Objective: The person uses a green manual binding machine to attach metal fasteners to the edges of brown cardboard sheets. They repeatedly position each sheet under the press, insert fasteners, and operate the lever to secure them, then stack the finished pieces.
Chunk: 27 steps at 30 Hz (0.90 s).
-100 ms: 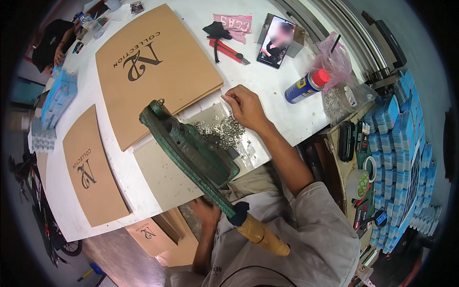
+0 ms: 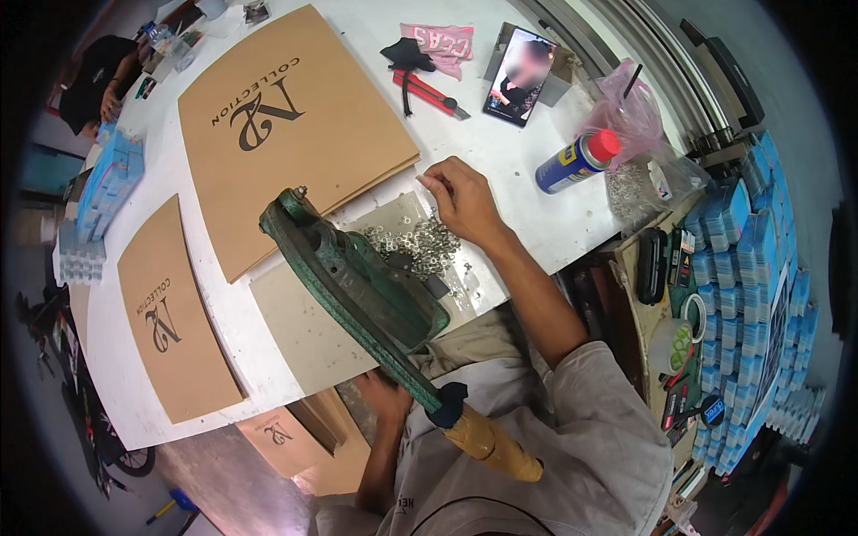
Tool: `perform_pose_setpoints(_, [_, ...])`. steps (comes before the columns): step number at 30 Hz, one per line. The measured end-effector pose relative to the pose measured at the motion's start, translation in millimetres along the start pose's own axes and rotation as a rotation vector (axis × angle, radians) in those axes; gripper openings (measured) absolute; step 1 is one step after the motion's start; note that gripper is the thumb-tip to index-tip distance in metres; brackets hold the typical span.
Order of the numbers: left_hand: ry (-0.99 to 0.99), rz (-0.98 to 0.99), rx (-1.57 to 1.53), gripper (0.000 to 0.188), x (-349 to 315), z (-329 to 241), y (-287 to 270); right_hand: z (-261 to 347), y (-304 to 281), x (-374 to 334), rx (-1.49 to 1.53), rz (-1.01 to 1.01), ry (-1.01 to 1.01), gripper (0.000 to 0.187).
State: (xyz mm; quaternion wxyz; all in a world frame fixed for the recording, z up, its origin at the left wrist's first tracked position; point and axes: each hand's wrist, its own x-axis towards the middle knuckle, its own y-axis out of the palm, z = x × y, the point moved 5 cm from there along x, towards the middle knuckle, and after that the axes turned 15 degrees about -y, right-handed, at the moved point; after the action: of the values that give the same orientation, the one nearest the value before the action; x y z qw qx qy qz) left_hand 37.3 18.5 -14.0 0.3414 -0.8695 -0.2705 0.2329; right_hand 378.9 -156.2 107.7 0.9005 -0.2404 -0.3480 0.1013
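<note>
My right hand (image 2: 462,198) hovers just beyond a pile of small metal eyelets (image 2: 420,246), with thumb and forefinger pinched together. Whatever may be between those fingertips is too small to make out. A green hand-lever press (image 2: 366,295) stands in front of me on a pale board (image 2: 308,326), its tape-wrapped handle (image 2: 492,442) reaching toward my body. Low beside the lever, under the table's edge, is my left hand (image 2: 384,396); its fingers are mostly hidden. Brown paper bags (image 2: 304,447) with dark lettering lie below it.
Large brown bags (image 2: 349,107) are stacked beyond the press, and a smaller bag (image 2: 174,313) lies to the left. Farther right are a red cutter knife (image 2: 429,96), a propped phone (image 2: 518,79) and a spray can (image 2: 576,163). Another person (image 2: 98,80) is at the far left.
</note>
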Motion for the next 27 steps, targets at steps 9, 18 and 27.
perform_pose_setpoints(9, [-0.089,0.041,-0.011,0.09,6.4,47.5,15.7,-1.8,-1.6,2.5,0.047,-0.047,0.113,0.011])
perform_pose_setpoints(18, [-0.133,0.069,0.006,0.088,6.4,23.9,2.2,-2.4,-1.1,1.8,0.006,-0.053,0.036,0.011])
perform_pose_setpoints(27, [-0.15,0.082,0.081,0.089,10.4,31.9,4.3,-6.2,-2.8,-2.3,-0.088,-0.063,-0.026,0.014])
